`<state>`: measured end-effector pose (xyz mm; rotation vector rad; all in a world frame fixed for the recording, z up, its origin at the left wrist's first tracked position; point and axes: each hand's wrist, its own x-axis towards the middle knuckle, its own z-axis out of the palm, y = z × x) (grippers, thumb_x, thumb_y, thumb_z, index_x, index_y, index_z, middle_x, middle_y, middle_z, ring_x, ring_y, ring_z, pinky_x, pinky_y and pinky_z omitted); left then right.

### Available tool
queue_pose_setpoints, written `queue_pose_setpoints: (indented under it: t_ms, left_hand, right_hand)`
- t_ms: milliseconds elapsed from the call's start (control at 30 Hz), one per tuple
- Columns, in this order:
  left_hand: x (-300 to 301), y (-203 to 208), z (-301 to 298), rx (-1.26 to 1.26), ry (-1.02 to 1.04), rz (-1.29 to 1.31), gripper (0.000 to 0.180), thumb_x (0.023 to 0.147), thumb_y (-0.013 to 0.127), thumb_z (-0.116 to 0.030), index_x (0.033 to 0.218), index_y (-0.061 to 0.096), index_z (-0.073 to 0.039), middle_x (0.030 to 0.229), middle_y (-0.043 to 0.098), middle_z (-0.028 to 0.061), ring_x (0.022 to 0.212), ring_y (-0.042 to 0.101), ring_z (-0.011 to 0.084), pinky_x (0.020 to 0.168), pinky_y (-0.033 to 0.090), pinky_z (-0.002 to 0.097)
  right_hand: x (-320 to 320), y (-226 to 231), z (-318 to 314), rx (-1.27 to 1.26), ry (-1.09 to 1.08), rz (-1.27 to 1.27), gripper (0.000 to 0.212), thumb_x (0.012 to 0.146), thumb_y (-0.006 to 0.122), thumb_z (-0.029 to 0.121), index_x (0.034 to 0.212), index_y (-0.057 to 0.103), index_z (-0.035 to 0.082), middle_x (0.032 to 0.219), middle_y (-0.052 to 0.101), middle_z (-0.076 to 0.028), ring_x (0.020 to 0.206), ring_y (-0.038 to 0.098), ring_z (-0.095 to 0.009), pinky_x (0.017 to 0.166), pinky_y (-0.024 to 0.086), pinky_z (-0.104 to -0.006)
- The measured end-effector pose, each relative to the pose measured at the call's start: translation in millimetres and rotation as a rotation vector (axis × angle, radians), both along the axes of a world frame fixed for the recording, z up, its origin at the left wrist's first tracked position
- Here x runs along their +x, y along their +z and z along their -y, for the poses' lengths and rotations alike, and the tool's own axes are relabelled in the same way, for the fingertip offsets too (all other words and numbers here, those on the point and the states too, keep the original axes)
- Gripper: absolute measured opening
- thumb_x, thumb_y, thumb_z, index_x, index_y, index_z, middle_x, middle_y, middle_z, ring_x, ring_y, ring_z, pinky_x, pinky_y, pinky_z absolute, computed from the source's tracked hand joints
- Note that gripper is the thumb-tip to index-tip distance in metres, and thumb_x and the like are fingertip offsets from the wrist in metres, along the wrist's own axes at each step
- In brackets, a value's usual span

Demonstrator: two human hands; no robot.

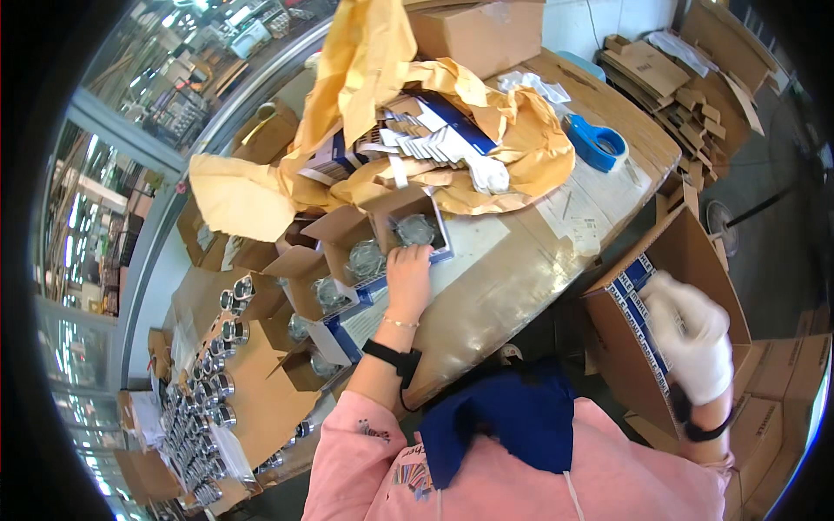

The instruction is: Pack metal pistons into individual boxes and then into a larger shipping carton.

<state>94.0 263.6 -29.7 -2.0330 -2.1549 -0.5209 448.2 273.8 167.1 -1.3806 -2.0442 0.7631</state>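
Note:
My bare left hand (408,280) is closed on the near wall of a small open box (441,240). In that box lies a round metal part (415,230) in clear plastic. Beside it runs a row of like boxes, each with a clear-wrapped part (366,260) inside and its flaps up. To the right, my right hand (691,334), in a white glove, is over a large open carton (612,347). Blue and white small boxes (638,317) stand in a row along the carton's inside, next to the glove. Its fingers are blurred, and their grip cannot be made out.
Crumpled yellow paper (521,165) holds a stack of folded white and blue cartons (434,130). A blue tape dispenser (595,143) sits by the table's right edge. Rows of shiny metal parts (208,391) stand at left. Flattened cardboard (651,69) is piled at far right.

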Motion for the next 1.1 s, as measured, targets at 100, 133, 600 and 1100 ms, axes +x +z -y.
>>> queue_pose_setpoints:
  t_ms: [100,133,600,1100]
  left_hand:
    - [-3.5,-1.3,10.8,-0.065,-0.120,0.119,0.021,0.071,0.055,-0.007,0.092,0.057,-0.007,0.086,0.058,0.0083,0.080,0.054,0.0304,0.075,0.042,0.0401]
    - [12.0,1.7,20.0,-0.114,-0.197,0.113,0.020,0.072,0.053,-0.007,0.092,0.057,-0.007,0.086,0.058,0.0083,0.079,0.054,0.0300,0.074,0.043,0.0391]
    - [29.9,5.7,107.8,0.050,-0.209,0.408,0.095,0.060,0.075,-0.014,0.136,0.020,0.003,0.136,0.026,0.0272,0.127,0.027,0.0416,0.104,0.025,0.0451]
    - [25.7,-4.2,101.6,0.001,-0.308,0.354,0.094,0.062,0.069,-0.005,0.138,0.013,0.003,0.140,0.020,0.0283,0.131,0.019,0.0434,0.107,0.019,0.0459]
  right_hand:
    - [-49.7,1.1,18.3,-0.127,0.376,0.030,0.020,0.073,0.064,0.008,0.092,0.061,0.004,0.078,0.061,-0.011,0.073,0.061,-0.026,0.068,0.049,-0.0312]
    - [-55.8,-14.1,18.3,0.076,0.412,-0.007,0.021,0.072,0.065,0.009,0.092,0.061,0.005,0.079,0.060,-0.010,0.073,0.060,-0.027,0.067,0.049,-0.0319]
    - [-183.8,-173.0,0.4,0.458,0.269,-0.180,0.035,0.075,0.061,0.010,0.109,0.053,0.005,0.100,0.059,-0.014,0.071,0.057,-0.033,0.059,0.048,-0.0388]
    - [-178.1,-144.9,-7.5,-0.241,0.245,0.207,0.070,0.077,0.050,0.034,0.137,0.025,0.006,0.099,0.061,-0.022,0.084,0.061,-0.036,0.073,0.048,-0.0440]
